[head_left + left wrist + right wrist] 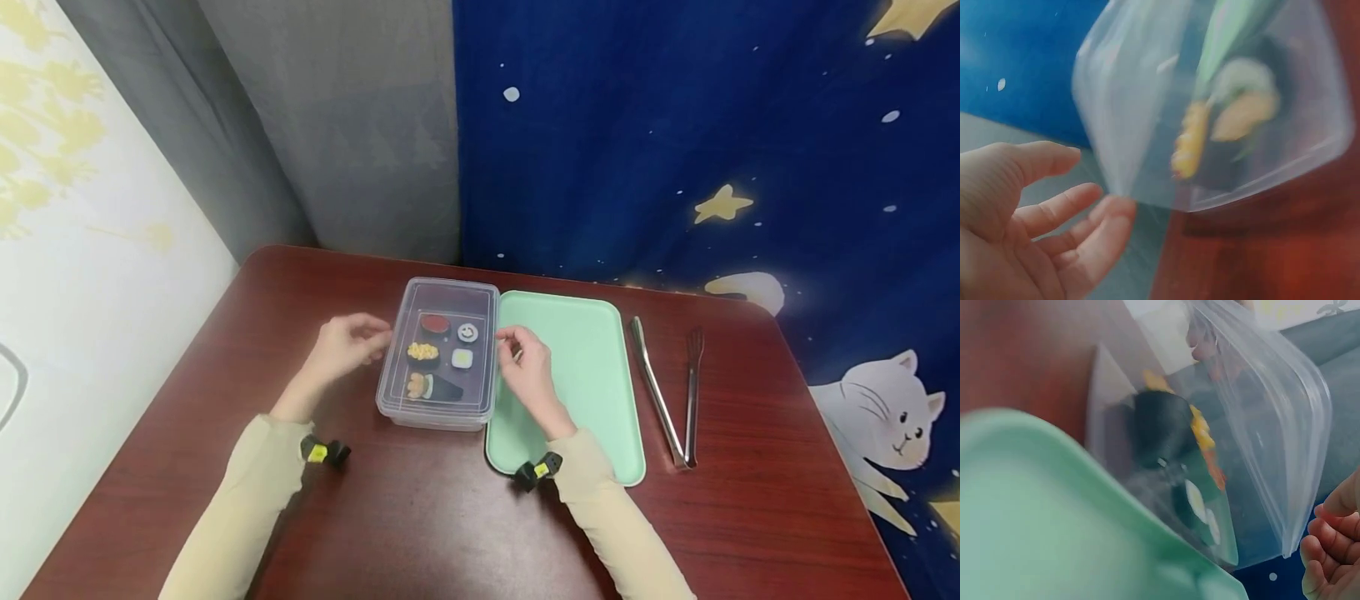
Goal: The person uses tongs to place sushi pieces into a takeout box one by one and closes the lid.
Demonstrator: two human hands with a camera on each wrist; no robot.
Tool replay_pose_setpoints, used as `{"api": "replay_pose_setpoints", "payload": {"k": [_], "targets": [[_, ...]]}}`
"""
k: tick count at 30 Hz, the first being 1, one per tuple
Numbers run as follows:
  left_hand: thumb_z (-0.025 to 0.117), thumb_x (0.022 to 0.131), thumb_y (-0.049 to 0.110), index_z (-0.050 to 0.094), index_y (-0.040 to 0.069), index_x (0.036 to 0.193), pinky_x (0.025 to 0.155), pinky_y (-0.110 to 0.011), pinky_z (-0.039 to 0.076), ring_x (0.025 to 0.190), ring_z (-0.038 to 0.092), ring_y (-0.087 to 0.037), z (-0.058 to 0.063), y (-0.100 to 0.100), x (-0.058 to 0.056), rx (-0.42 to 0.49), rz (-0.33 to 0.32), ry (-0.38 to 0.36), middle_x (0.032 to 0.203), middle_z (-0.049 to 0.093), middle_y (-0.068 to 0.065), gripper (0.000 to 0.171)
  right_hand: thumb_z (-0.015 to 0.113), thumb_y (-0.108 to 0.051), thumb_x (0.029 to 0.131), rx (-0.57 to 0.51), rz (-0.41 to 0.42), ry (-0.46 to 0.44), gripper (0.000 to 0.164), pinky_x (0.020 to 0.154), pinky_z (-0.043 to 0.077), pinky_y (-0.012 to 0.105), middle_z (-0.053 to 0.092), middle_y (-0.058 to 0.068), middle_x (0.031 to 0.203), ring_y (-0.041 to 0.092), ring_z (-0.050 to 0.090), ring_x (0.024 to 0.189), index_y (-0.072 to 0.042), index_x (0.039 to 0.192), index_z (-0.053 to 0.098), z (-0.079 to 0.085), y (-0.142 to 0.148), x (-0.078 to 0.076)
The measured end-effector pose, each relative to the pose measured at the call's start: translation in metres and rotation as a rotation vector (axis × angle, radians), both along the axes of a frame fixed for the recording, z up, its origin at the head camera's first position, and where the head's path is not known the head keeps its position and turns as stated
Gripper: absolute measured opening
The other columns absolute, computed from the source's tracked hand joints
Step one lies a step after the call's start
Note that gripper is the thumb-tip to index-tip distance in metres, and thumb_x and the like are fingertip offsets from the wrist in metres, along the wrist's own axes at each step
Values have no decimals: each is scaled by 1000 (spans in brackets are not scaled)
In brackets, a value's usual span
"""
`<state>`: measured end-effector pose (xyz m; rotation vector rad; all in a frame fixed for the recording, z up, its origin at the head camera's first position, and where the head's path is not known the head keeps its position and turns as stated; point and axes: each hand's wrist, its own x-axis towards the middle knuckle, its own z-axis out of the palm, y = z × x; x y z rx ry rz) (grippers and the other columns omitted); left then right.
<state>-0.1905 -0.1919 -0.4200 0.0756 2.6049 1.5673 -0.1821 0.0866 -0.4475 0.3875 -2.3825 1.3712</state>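
A clear plastic box (442, 292) with a lid on it holds several sushi pieces. Inside are a red-topped piece (434, 324), a corn-topped piece (423, 353), a cone-shaped hand roll (442, 388) and two small rolls, one of them white and green (462, 358). At the box's left side is my left hand (347, 346), fingers loosely bent, fingertips right by the wall. My right hand (528, 367) hovers over the tray beside the right rim. In the right wrist view its fingers (1329, 544) are bent close to the lid's corner, holding nothing.
Right of the box, touching or nearly so, lies a pale green tray (573, 375). Metal tongs (660, 400) lie spread beyond it on the dark red wooden table (420, 517). A blue curtain (600, 150) hangs behind the table, with a white wall at the left.
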Motion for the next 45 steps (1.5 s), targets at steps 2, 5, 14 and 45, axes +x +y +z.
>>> {"api": "replay_pose_setpoints", "payload": {"k": [2, 5, 14, 45], "targets": [[61, 90, 19, 60, -4, 115, 66, -36, 59, 73, 67, -23, 4, -1, -20, 48, -5, -69, 98, 67, -23, 33, 58, 4, 82, -29, -47, -58, 14, 58, 51, 29, 63, 13, 78, 24, 59, 70, 5, 94, 65, 4, 0, -15], [58, 93, 23, 53, -7, 124, 73, -35, 58, 77, 67, -19, 7, 2, -53, 156, 10, -191, 111, 62, -26, 43, 60, -4, 84, -80, -147, -214, 18, 69, 53, 32, 66, 16, 86, 26, 61, 79, 4, 99, 65, 9, -2, -40], [59, 92, 22, 58, -9, 117, 66, -29, 59, 64, 64, -12, 7, 15, -103, 84, 44, -308, 91, 65, -15, 40, 61, -31, 89, -189, -175, -596, 32, 60, 44, 23, 64, 8, 91, 15, 58, 72, -1, 98, 67, 12, -12, -85], [53, 94, 39, 57, -10, 108, 66, -35, 59, 65, 63, -17, 5, -1, -57, -41, -195, -409, 80, 63, -13, 52, 61, -35, 89, 48, -11, -692, 29, 49, 40, 22, 52, 0, 59, 10, 49, 50, -5, 92, 58, 19, 0, -55]]}}
